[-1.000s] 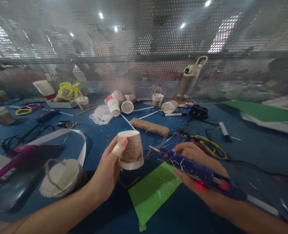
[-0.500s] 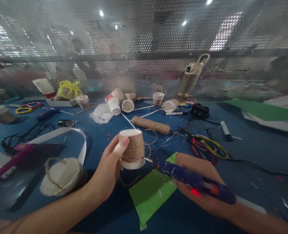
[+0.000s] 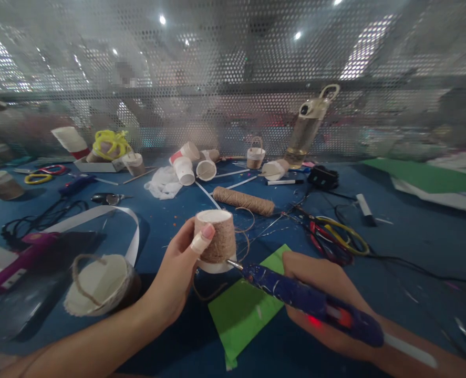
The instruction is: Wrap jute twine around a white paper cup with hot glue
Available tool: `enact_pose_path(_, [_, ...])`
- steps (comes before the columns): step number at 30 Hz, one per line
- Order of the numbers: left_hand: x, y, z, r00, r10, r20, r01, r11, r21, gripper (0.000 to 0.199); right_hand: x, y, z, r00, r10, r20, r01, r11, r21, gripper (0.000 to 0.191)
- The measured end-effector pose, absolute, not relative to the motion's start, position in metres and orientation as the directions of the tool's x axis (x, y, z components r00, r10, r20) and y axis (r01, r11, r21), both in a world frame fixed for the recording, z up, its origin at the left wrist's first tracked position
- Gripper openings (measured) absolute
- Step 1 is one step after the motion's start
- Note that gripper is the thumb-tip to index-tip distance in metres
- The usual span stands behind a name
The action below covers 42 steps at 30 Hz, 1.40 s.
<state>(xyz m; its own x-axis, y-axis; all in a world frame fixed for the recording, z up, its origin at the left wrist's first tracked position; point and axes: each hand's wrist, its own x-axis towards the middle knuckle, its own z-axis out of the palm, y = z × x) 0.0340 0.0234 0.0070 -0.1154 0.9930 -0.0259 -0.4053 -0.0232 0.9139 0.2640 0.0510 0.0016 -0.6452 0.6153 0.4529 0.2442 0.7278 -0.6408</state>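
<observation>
My left hand [image 3: 177, 268] grips a small paper cup [image 3: 220, 239] wrapped in brown twine, its thumb on the near side and a white band showing below the twine. In my right hand [image 3: 323, 294] is a dark blue glue gun [image 3: 296, 286] with a red light glowing on it. The gun's metal nozzle meets the lower edge of the twine, at the white band. Loose twine curls out beside the cup. Under the gun lies a green sheet [image 3: 244, 315]. Behind the cup rests a roll of twine [image 3: 244, 201].
A handled basket [image 3: 94, 294] and purple glue gun [image 3: 23, 257] are at the left. Scissors [image 3: 331, 241] and cables lie at the right. Cups [image 3: 184, 170], a bottle [image 3: 306, 131] and a metal mesh screen [image 3: 217, 89] stand farther back.
The cup has shifted slightly right in my left hand. The nozzle of the glue gun has moved a little left along the cup's lower edge, and the gun's rear end sits lower.
</observation>
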Motion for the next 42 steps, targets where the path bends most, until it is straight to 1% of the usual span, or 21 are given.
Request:
enact_pose_path(4, [0.0336, 0.0221, 0.0093, -0.155, 0.988, -0.021, -0.389, -0.041, 0.920, 0.035, 0.2646, 0.0492, 0.0014, -0.620, 0.646, 0.445, 0.260, 0.704, -0.660, 0.024])
enact_pose_path(9, [0.0329, 0.0206, 0.0122, -0.174, 0.984, -0.029, -0.399, -0.043, 0.916, 0.035, 0.2664, 0.0495, 0.0009, -0.605, 0.684, 0.407, 0.310, 0.673, -0.672, 0.018])
enact_pose_path(11, [0.0332, 0.0206, 0.0126, -0.180, 0.983, -0.030, -0.392, -0.044, 0.919, 0.035, 0.2662, 0.0496, 0.0008, -0.611, 0.674, 0.414, 0.299, 0.681, -0.668, 0.017])
enact_pose_path(16, [0.0341, 0.0212, 0.0108, -0.170, 0.985, -0.007, -0.342, -0.053, 0.938, 0.033, 0.2637, 0.0472, 0.0008, -0.621, 0.639, 0.455, 0.281, 0.723, -0.632, 0.024])
enact_pose_path(21, [0.0344, 0.0209, 0.0080, -0.159, 0.987, -0.011, -0.321, -0.041, 0.946, 0.032, 0.2623, 0.0458, 0.0017, -0.649, 0.595, 0.475, 0.261, 0.760, -0.595, 0.018])
enact_pose_path(23, [0.0345, 0.0208, 0.0080, -0.171, 0.985, -0.010, -0.321, -0.046, 0.946, 0.032, 0.2627, 0.0466, 0.0015, -0.644, 0.598, 0.477, 0.271, 0.761, -0.589, 0.019])
enact_pose_path(27, [0.0350, 0.0204, 0.0101, -0.163, 0.987, -0.011, -0.370, -0.051, 0.928, 0.033, 0.2642, 0.0483, 0.0003, -0.623, 0.631, 0.463, 0.298, 0.738, -0.606, 0.024])
enact_pose_path(33, [0.0349, 0.0188, 0.0108, -0.128, 0.991, -0.040, -0.437, -0.020, 0.899, 0.037, 0.2647, 0.0489, -0.0002, -0.617, 0.639, 0.459, 0.269, 0.720, -0.640, 0.023])
enact_pose_path(38, [0.0309, 0.0224, 0.0060, -0.088, 0.993, -0.073, -0.522, 0.017, 0.853, 0.033, 0.2651, 0.0492, 0.0008, -0.612, 0.636, 0.471, 0.262, 0.724, -0.638, 0.022])
enact_pose_path(42, [0.0298, 0.0242, 0.0071, -0.082, 0.991, -0.104, -0.558, 0.041, 0.829, 0.031, 0.2661, 0.0494, 0.0010, -0.613, 0.658, 0.438, 0.276, 0.698, -0.661, 0.022])
